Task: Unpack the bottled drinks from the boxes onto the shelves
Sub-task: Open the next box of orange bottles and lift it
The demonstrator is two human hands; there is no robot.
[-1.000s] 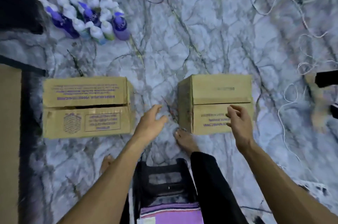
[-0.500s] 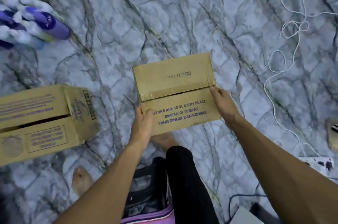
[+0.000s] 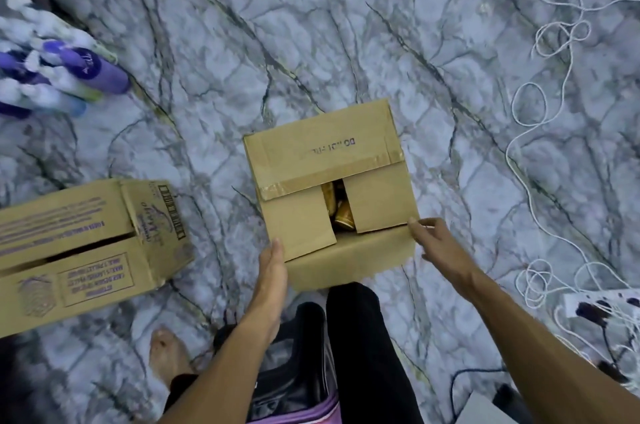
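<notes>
A small cardboard box [image 3: 322,160] stands on the marble-patterned floor right in front of me. Its near outer flap [image 3: 349,260] is folded down toward me. The two inner flaps lie nearly flat, and a gap between them shows gold-brown bottles [image 3: 341,210]. My left hand [image 3: 273,264] rests flat, fingers straight, against the box's near left corner. My right hand [image 3: 434,240] touches the near right corner, fingertips at the edge of the right inner flap. A larger cardboard box [image 3: 86,250] with purple print sits to the left, top flaps slightly apart.
Purple and white spray bottles [image 3: 59,73] lie grouped at the far left. White cords [image 3: 540,132] loop over the floor on the right, beside a power strip [image 3: 602,305]. My bare foot [image 3: 166,354] and a dark-trousered leg [image 3: 360,337] are below the box.
The near outer flap of the small box has been opened down toward me, exposing the inner flaps and bottles. Both hands moved from gripping the flap's sides to its near corners.
</notes>
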